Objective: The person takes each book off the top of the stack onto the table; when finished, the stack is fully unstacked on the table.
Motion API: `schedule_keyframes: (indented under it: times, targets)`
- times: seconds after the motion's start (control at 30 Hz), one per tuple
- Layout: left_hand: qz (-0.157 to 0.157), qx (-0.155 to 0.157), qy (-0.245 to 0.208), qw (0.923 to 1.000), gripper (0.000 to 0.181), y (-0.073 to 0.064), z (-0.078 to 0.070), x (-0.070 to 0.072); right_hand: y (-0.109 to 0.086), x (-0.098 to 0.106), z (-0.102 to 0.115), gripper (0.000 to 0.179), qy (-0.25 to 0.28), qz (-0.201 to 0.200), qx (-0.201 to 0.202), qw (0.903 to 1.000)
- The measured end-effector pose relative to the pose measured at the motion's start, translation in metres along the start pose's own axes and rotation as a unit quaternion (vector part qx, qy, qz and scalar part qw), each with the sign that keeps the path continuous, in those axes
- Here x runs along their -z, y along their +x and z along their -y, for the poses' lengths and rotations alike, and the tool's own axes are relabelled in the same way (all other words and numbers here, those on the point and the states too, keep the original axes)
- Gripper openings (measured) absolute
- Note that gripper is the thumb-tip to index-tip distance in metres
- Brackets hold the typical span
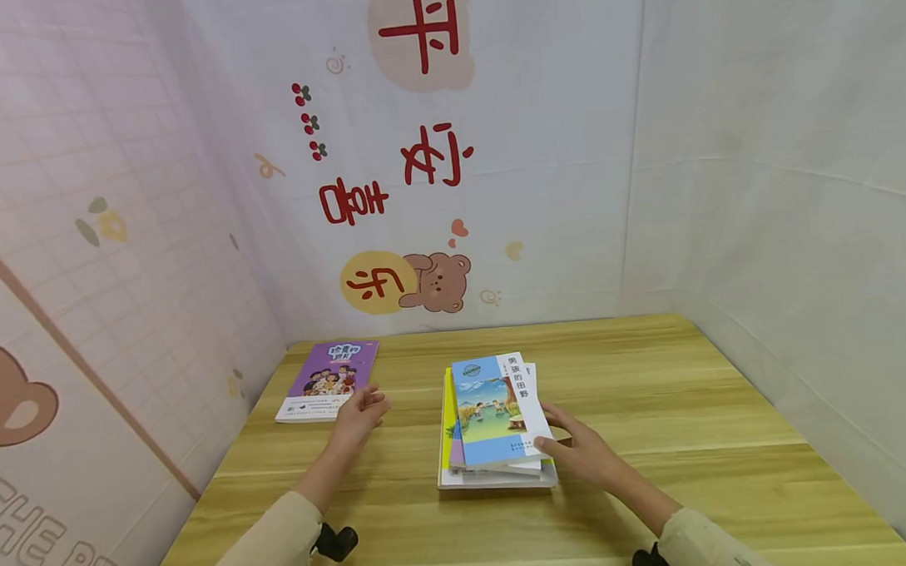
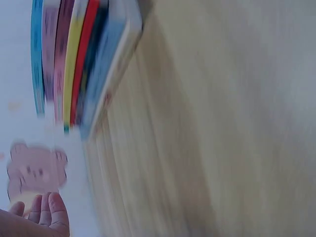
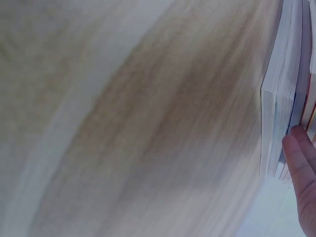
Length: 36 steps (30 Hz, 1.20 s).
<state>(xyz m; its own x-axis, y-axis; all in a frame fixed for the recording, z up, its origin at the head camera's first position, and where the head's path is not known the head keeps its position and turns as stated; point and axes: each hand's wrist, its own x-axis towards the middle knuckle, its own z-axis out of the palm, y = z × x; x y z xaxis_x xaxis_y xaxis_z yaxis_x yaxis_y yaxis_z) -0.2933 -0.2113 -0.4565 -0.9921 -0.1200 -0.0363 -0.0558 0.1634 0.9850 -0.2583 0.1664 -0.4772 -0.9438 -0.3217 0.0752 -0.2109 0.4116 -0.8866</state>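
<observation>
Cream sleeves with black wrist devices extend over a wood-grain table, which stands against a pale backdrop printed with sideways red characters and a brown bear; the left wall carries a faint grid. Another bear and the lettering there are cut off by the frame. The left hand hides the lower right corner of a purple paperback at the table's far left; that hand grips nothing, its fingers loosely bent. The right hand isn't clenched: its straight fingers touch the right side of a book stack near the table's middle, thumb at the corner of the blue-and-white top book. Blur in the wrist views leaves the stack's exact number of books uncertain. Counted: 2 hands, 1 stack, 1 separate paperback, 4 large characters, 3 cherry pairs.
</observation>
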Motion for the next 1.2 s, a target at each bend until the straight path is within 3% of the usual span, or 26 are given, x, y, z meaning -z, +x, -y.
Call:
schedule_keyframes:
  times: [0.3,0.43,0.53,0.77,1.2]
  targets:
    - [0.056,-0.001,-0.005,0.9984,0.054,-0.029,-0.004,-0.043,-0.003,0.004,0.003,0.061,0.010,-0.004,-0.005,0.9999]
    - [0.075,0.005,-0.009,0.9971,0.053,-0.038,-0.002,-0.057,-0.003,0.007,0.001,0.062,0.010,-0.013,-0.022,0.9996]
    - [0.086,0.004,-0.007,0.9963,0.055,-0.043,0.000,-0.064,-0.004,0.007,-0.002,0.059,-0.012,-0.010,-0.013,0.9998]
    - [0.112,0.011,-0.011,0.9936,0.062,-0.048,0.003,-0.069,-0.003,0.002,0.000,0.050,-0.063,0.004,0.037,0.9973]
    - [0.149,0.006,0.017,0.9887,0.059,-0.058,-0.003,-0.071,-0.007,0.006,-0.005,0.047,-0.034,-0.038,-0.016,0.9986]
